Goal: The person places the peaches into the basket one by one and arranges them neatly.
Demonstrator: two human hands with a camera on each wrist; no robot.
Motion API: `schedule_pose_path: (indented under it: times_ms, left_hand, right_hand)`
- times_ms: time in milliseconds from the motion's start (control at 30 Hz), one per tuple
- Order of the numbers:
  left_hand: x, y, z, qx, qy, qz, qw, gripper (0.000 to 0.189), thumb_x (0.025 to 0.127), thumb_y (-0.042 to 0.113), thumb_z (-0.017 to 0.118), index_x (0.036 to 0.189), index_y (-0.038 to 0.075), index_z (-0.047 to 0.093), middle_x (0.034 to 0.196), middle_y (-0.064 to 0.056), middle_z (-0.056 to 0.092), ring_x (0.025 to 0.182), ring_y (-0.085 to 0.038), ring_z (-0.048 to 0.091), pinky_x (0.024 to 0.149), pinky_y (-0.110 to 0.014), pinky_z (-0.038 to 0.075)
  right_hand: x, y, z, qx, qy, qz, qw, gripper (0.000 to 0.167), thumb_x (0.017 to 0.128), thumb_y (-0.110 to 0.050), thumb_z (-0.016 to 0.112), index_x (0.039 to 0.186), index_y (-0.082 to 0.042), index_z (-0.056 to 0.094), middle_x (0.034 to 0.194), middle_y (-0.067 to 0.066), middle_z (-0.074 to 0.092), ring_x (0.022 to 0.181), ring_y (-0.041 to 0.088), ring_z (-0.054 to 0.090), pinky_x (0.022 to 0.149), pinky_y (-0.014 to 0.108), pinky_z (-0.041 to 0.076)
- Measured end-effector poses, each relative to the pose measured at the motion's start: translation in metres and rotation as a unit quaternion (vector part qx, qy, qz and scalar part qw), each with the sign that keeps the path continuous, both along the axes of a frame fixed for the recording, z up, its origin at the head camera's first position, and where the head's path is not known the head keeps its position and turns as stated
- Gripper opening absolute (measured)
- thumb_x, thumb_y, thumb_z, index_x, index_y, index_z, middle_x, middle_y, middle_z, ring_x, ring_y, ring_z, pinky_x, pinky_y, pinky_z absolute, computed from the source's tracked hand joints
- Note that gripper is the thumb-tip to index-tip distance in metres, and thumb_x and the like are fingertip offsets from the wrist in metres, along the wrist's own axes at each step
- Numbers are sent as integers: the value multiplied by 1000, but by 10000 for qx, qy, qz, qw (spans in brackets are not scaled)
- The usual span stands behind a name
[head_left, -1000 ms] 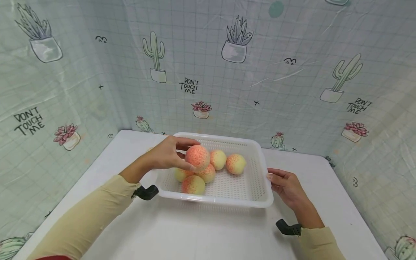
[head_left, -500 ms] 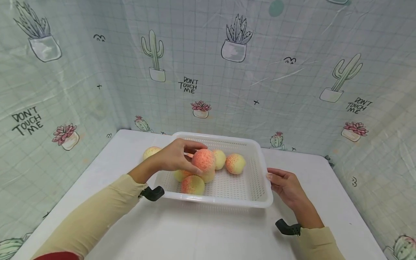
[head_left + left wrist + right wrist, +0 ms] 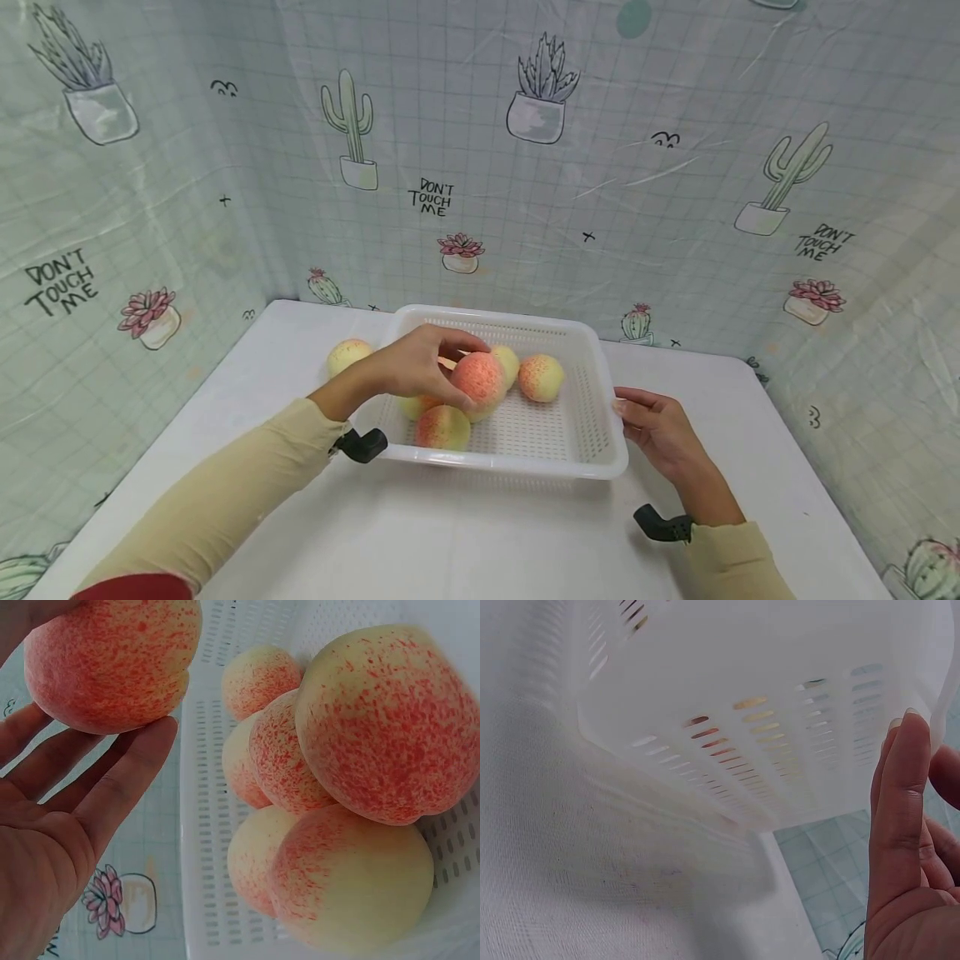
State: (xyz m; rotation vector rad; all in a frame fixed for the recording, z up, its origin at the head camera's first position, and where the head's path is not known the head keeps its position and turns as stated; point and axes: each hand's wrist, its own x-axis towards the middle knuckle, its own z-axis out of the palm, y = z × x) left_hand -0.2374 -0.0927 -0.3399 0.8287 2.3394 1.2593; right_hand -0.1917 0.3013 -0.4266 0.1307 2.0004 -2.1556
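My left hand [image 3: 416,360] holds a red-speckled peach [image 3: 477,379] over the white perforated basket [image 3: 517,461], its thumb and fingers curled around the fruit. In the left wrist view, fingertips press the underside of this peach [image 3: 112,667]. Several yellow-and-red peaches lie in the basket, among them a front one [image 3: 442,427] and a right one [image 3: 541,377]; the left hand and its peach partly hide others. With thumb and fingers my right hand [image 3: 663,433] grips the basket's right rim. In the right wrist view, the fingers [image 3: 901,802] lie along the basket's outer wall [image 3: 727,697].
Another peach [image 3: 348,357] sits left of the basket on the white table [image 3: 450,533]. A patterned curtain [image 3: 487,167] printed with potted plants surrounds the table at the back and sides. Inside the basket, bare floor [image 3: 536,429] shows at the right front.
My left hand has moved right and slightly down with its peach, deeper over the basket. The peach left of the basket has come more into view. The right hand stays at the rim.
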Motion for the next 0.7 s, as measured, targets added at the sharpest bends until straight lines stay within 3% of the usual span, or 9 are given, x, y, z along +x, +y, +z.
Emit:
schedule_pose_path:
  times_ms: [167, 333, 700]
  left_hand:
    - [-4, 8, 3, -474, 18, -300, 9984, 76, 71, 26, 95, 140, 18, 64, 141, 2, 65, 123, -21, 65, 97, -31, 62]
    - [-9, 15, 4, -807, 299, -727, 9936, 69, 71, 24, 94, 135, 18, 68, 135, 3, 68, 120, -18, 67, 96, -28, 60]
    - [-10, 40, -12, -1581, 750, -1367, 9750, 61, 70, 21, 94, 127, 23, 72, 118, 10, 72, 108, -11, 64, 95, -26, 57]
  right_hand:
    - [0, 0, 0, 26, 0, 0, 10000, 15, 101, -16, 69, 112, -23, 78, 106, -12, 79, 96, 10, 76, 86, 22, 64]
    - [0, -1, 2, 64, -49, -16, 10000, 16, 101, -17, 70, 115, -21, 77, 105, -11, 79, 94, 10, 76, 83, 21, 63]
    - [1, 0, 1, 109, -17, -26, 9999, 16, 101, -17, 71, 114, -21, 78, 106, -11, 79, 94, 11, 76, 83, 22, 64]
